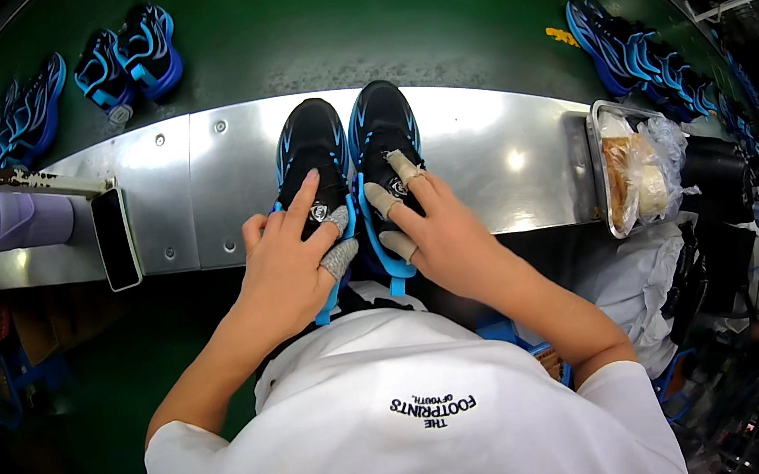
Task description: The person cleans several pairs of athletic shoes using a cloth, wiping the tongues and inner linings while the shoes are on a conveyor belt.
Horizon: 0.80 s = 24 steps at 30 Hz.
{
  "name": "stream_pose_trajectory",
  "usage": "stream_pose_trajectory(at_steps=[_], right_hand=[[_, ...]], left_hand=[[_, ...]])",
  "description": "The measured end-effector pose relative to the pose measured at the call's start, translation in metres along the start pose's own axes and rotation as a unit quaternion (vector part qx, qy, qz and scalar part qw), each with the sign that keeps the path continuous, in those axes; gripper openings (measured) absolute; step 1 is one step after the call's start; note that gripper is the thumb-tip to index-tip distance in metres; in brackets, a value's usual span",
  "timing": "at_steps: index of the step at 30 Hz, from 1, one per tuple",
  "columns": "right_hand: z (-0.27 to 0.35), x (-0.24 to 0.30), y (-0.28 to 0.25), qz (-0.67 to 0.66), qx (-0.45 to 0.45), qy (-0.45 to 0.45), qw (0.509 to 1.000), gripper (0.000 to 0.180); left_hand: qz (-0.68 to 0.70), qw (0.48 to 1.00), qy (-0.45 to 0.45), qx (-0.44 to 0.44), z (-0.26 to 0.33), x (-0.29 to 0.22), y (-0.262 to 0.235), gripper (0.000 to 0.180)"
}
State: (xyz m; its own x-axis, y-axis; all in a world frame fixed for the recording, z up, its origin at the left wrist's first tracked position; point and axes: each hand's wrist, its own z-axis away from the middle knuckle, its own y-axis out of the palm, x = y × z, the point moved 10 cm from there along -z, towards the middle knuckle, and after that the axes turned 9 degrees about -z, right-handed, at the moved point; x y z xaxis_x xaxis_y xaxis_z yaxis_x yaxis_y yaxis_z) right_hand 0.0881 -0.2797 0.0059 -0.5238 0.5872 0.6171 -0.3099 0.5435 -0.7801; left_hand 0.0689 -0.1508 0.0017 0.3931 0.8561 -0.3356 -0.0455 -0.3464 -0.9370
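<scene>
Two black sneakers with bright blue trim stand side by side before me, toes pointing away, blue heel loops toward my body. On the left sneaker (311,125) my left hand (293,262) grips the collar, one bare finger stretched along the tongue. Its thumb and a neighbouring finger wear pale fabric finger covers and press near the inner collar edge. My right hand (433,222) holds the right sneaker (380,113) around its opening, covered fingertips on the tongue and the covered thumb near the heel. Both hands partly hide the tongues and openings.
The sneakers rest on a metal ledge (473,134) bordering a green belt (340,10). Matching sneakers (149,54) stand far left, others (639,64) far right. A purple tumbler (31,217) and a phone (116,240) lie left; a metal tray (604,172) with plastic-bagged items sits right.
</scene>
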Motion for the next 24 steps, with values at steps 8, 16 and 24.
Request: stream_pose_trajectory(at_steps=[8,16,24], right_hand=[[0.004,0.010,0.009,0.023,-0.035,0.014,0.999,0.065],[0.000,-0.003,-0.008,-0.024,-0.022,0.006,0.999,0.041],[-0.011,-0.013,-0.011,-0.105,-0.032,-0.088,0.990,0.023]], left_hand=[[0.078,0.993,-0.008,-0.091,-0.021,0.014,-0.007,0.022],[0.101,0.990,-0.018,0.093,-0.028,0.028,0.010,0.023],[0.042,0.996,0.014,-0.083,-0.024,0.008,-0.004,0.025]])
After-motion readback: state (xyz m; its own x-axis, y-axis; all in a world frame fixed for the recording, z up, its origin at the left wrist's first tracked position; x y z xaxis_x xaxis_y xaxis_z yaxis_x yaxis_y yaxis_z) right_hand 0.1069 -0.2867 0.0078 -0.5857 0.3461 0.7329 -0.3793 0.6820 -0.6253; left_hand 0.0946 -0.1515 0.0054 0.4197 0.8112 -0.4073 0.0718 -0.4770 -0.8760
